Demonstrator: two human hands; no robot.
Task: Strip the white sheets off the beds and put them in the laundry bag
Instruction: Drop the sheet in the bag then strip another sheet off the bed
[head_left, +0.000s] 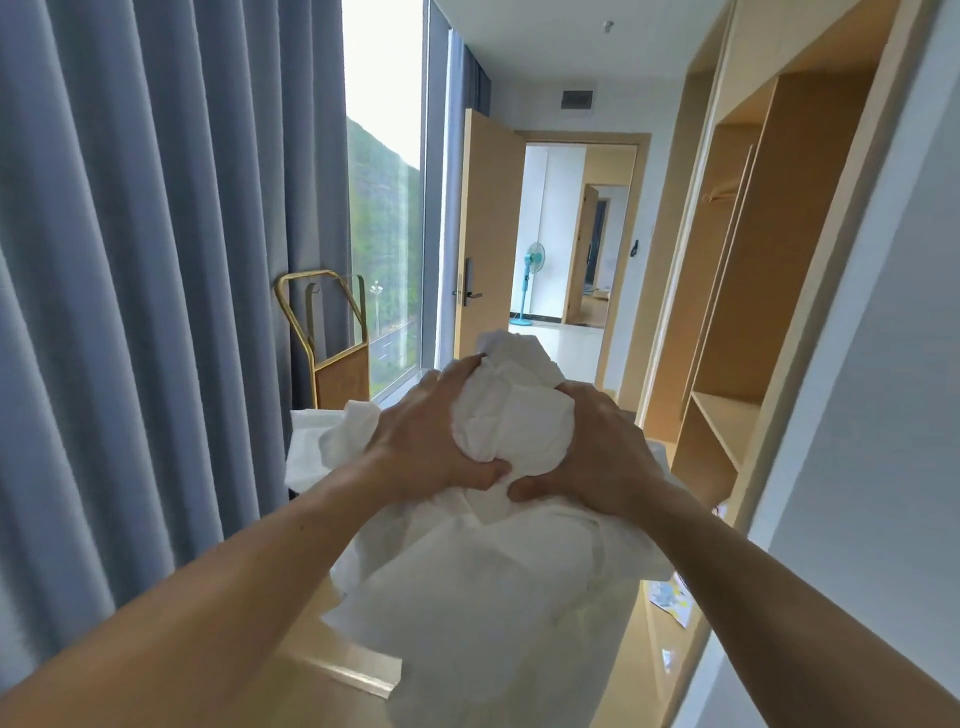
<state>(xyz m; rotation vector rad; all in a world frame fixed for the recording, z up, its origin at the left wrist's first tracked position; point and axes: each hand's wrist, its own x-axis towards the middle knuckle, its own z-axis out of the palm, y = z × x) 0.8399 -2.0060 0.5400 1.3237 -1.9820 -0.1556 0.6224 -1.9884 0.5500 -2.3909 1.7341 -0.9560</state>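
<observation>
Found left hand (426, 441) and right hand (597, 447) both clamped on a balled sheet (511, 421), held in the air between the palms. Noted left fingers (460, 366) curled close together over the top of the ball, with the thumb hooked beneath. Could see little of the right fingers, mostly hidden behind the ball; saw the right thumb tucked under it, just beside the left thumb.

Noted the rest of the sheet hanging loose below the thumbs in a wide, ungathered fold that reaches the bottom edge of view.

Recorded more white cloth (332, 441) beyond and below the left fingers, with a dark edge under it. Could not tell whether this is the bag's mouth. Identified no bag elsewhere.

Recorded farther out: a gold trolley (322, 332) and curtain (156, 260) past the left fingers, an open door (485, 234) straight ahead of the fingertips, a wardrobe (737, 312) off the right hand, and papers (670, 597) on the floor below the right wrist.

Judged risks:
- Trailing fold likely to drag or be stepped on, which could pull the ball out of the grip. Cause: only the top gathered.
- Floor ahead screened by the fold, so the papers could cause a slip.
- Loose tail apt to spill outside any bag mouth unless bunched first.
</observation>
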